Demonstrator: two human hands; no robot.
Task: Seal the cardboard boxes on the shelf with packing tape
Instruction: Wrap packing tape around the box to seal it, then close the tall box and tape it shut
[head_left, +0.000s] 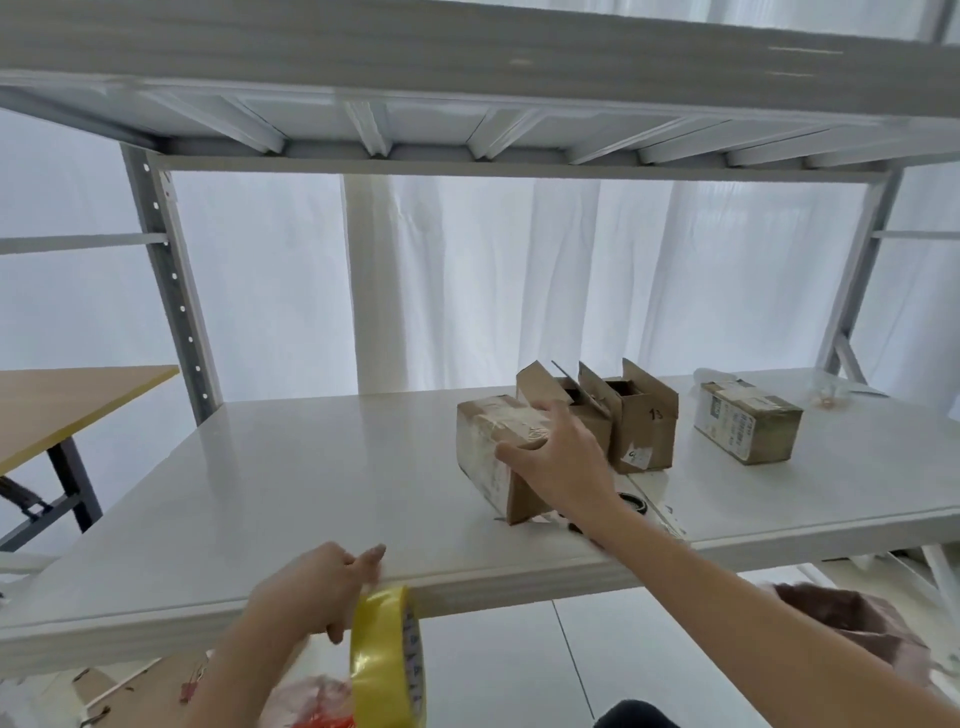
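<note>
A taped cardboard box (493, 441) lies on the white shelf (311, 478), and my right hand (561, 457) grips its near right corner from above. Behind it stand two boxes with open flaps (634, 421). Further right lies a closed box with labels (748, 428). Below the shelf's front edge, my left hand (322, 587) holds a yellow roll of packing tape (387, 660), which hangs upright from my fingers.
A dark ring-shaped object (634, 503) lies on the shelf just behind my right forearm. A wooden table (67, 405) stands to the left. The shelf above (467, 104) overhangs. A brown bag (862, 623) sits on the floor at the right.
</note>
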